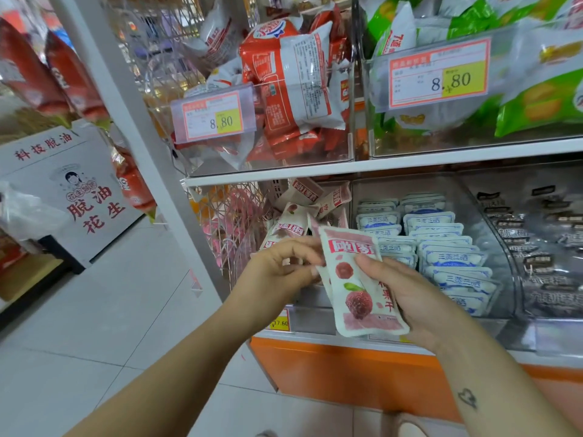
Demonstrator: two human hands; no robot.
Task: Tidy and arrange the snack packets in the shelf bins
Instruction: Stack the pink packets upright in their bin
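A pink-and-white berry snack packet [356,288] stands upright in front of the lower shelf, gripped by my right hand [410,291] with the thumb across its face. My left hand [280,266] pinches the packet's upper left edge with curled fingers. Behind them, the lower left clear bin [318,299] holds several more of the same pink packets [299,212], lying jumbled. The bin beside it holds blue-and-white packets [441,244] stacked in neat rows.
A clear bin of dark packets [542,247] sits at the lower right. Upper bins hold orange-and-white packets [296,80] and green packets [536,99], each with a price tag [214,118]. A white shelf post [126,89] rises on the left; a peanut sign [72,190] stands on the tiled floor.
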